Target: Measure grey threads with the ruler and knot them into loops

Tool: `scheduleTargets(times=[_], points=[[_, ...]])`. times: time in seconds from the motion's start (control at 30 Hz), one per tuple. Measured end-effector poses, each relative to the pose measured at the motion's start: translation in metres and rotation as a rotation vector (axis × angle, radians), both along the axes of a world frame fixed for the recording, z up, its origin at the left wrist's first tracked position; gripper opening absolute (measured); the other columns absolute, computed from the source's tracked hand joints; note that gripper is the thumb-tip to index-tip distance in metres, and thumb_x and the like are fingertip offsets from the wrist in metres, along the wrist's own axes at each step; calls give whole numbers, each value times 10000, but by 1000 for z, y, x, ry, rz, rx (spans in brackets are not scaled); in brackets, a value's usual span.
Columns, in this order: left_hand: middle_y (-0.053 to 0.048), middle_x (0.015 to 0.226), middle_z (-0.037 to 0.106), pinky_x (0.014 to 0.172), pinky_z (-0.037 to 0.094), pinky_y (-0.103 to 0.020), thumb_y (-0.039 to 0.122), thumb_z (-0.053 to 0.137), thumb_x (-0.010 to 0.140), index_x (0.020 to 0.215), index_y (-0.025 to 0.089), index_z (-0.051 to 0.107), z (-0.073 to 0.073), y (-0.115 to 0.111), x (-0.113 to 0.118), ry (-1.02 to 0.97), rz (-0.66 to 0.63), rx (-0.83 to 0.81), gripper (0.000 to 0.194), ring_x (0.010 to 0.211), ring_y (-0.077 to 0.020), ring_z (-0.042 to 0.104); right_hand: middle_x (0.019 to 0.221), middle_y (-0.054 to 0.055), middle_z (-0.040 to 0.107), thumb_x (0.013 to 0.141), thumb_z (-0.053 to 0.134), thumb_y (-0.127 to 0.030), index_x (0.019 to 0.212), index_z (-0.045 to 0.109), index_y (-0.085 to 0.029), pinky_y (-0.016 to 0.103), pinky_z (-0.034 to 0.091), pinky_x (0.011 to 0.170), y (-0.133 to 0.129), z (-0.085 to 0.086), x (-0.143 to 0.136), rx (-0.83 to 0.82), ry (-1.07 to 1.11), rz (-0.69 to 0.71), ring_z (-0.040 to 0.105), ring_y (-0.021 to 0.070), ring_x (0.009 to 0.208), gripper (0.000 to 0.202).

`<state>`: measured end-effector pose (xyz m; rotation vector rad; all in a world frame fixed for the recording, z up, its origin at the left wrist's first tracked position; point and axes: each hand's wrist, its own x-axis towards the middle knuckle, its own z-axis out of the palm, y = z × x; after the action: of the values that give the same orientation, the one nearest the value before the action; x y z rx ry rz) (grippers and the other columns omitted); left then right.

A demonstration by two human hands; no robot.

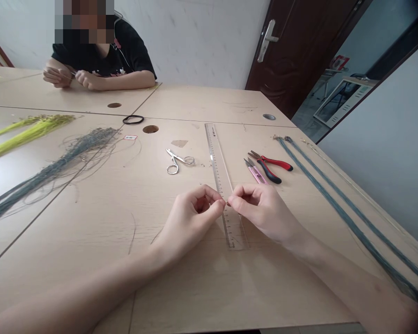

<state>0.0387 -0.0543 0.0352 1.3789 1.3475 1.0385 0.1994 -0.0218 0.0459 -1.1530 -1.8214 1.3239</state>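
My left hand [197,211] and my right hand [261,204] meet above a clear ruler [218,160], each with thumb and forefinger pinched. A tiny brownish bit shows at the right fingertips; what either pinch holds is too small to name. The ruler lies lengthwise away from me, its near end below my hands. Just beyond my right hand are pink thread snips [255,171] and pliers [278,163] with red and black handles. Small silver scissors [175,158] lie spread apart, farther off past my left hand.
Bundles of grey-blue cord [55,164] and yellow cord [31,134] lie left; more blue cords [329,195] run along the right. A black loop [133,120], a tape roll [269,117] and a table hole [150,129] are farther back. Another person [132,55] sits across the table.
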Motion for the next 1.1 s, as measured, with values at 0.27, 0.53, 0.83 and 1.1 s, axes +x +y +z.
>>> scheduleTargets(times=[0.27,0.53,0.83,1.1], points=[[33,627,517,520,329,-215,315,557,810,747,150,565,1,1,-1,-36,-26,-40,177,576,-92,437,594,-41,515,822,559,-243,639,550,-157,208,352,503,0,0,0,9,11,-11,470,82,562,202],[21,626,543,530,343,-217,302,560,800,707,146,568,1,1,-2,-33,-39,-39,182,590,-101,462,590,-46,504,812,562,-229,639,537,-167,215,340,480,-2,-2,-2,20,6,-9,445,79,530,185],[63,518,419,431,246,-184,273,518,811,666,156,565,4,2,-3,-130,6,-116,192,465,-54,332,653,-55,523,772,572,-98,651,520,-179,213,386,568,-8,-5,-4,402,21,-28,481,81,606,155],[43,588,519,491,296,-181,296,578,784,683,138,576,5,1,-2,-140,-50,-83,188,543,-65,407,638,-63,513,791,575,-126,658,528,-180,204,367,534,-6,-3,-2,371,-11,-44,470,72,586,150]])
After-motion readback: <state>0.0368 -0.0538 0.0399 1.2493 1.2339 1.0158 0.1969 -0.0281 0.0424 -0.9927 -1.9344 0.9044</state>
